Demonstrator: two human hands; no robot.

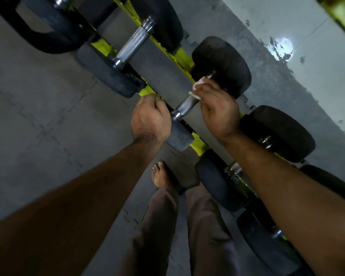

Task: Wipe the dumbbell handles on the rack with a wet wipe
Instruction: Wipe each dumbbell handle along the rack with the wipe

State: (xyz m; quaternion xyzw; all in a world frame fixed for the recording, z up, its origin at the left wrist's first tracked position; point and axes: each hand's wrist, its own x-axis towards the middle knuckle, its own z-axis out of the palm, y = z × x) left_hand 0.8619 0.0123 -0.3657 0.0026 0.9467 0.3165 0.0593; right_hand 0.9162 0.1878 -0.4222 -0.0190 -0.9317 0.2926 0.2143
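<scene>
1. Right now, the right hand [217, 108] presses a small white wet wipe [197, 88] around the far end of a shiny, bumpy metal handle [185, 105], fingers curled over it
2. That dumbbell [221, 64] has fat black round ends and lies across the yellow rack [185, 56]
3. Next to it, the left hand [150, 118] is curled on the rack's front rail, beside the near black end; it seems to grip the rail, but its fingers are hidden
4. More dumbbells lie in a row on both sides

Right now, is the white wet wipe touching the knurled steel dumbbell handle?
Touching. Head view: right hand presses the white wet wipe around the knurled steel dumbbell handle, no gap.
</scene>
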